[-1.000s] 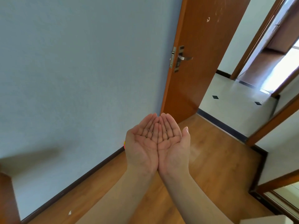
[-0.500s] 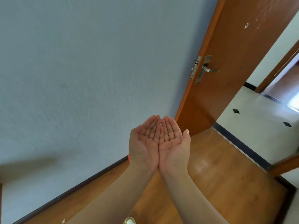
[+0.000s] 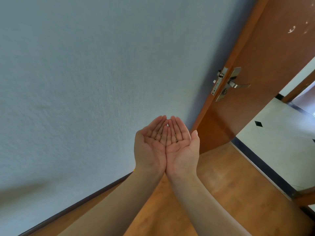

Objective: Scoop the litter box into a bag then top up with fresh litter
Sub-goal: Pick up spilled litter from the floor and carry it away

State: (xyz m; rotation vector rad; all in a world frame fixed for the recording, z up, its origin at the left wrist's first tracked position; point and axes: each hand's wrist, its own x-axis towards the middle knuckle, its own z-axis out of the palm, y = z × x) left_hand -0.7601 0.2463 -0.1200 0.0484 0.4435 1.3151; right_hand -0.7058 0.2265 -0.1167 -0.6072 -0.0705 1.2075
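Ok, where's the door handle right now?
In the head view, the metal door handle is at upper right, on the brown wooden door, above and right of the cupped left hand and right hand.

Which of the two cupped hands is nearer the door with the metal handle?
The right hand: it sits on the door side, while the left hand is toward the blue wall.
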